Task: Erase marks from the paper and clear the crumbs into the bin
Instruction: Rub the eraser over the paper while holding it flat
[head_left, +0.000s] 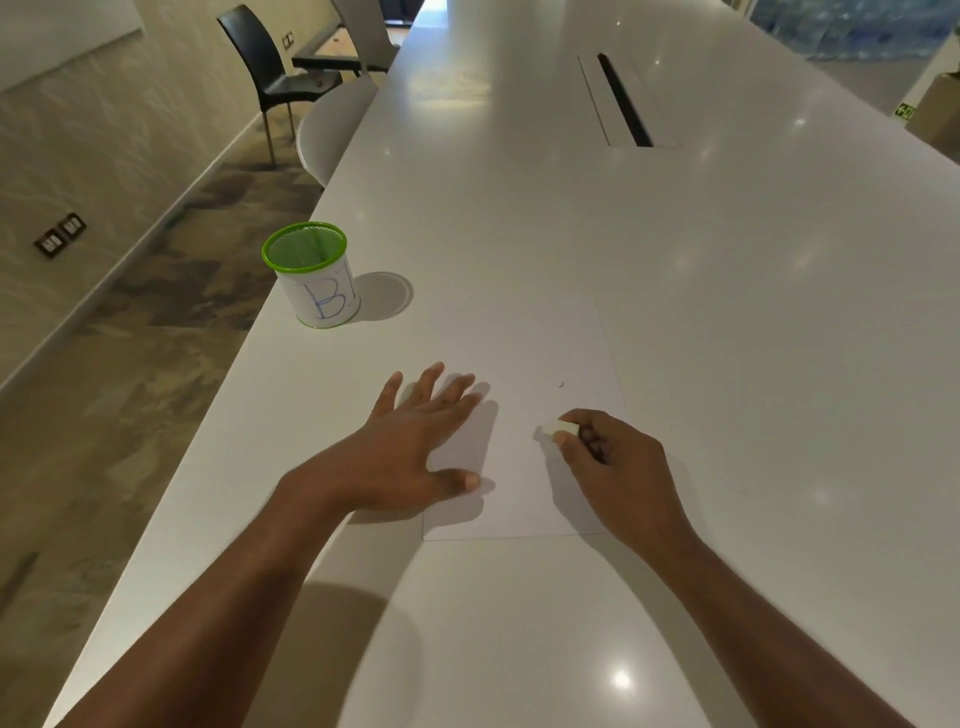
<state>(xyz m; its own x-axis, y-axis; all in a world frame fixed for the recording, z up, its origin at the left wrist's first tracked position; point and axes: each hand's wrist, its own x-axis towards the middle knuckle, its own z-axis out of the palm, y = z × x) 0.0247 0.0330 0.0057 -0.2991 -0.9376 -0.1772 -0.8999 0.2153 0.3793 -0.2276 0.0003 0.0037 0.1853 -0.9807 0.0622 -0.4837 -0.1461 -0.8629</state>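
A white sheet of paper (524, 353) lies flat on the white table (727, 312). My left hand (415, 441) rests flat on the sheet's left side, fingers spread. My right hand (618, 467) pinches a small white eraser (560, 429) against the paper near its right edge. A tiny dark mark or crumb (561, 385) shows on the paper just beyond the eraser. The bin (311, 275), a small white cup with a green mesh rim and blue lettering, stands upright near the table's left edge, apart from the paper.
The table's left edge runs diagonally past the bin, with floor below. A cable slot (623, 101) is set into the tabletop far ahead. A white chair (332, 130) and a black chair (270, 67) stand at the table's left side.
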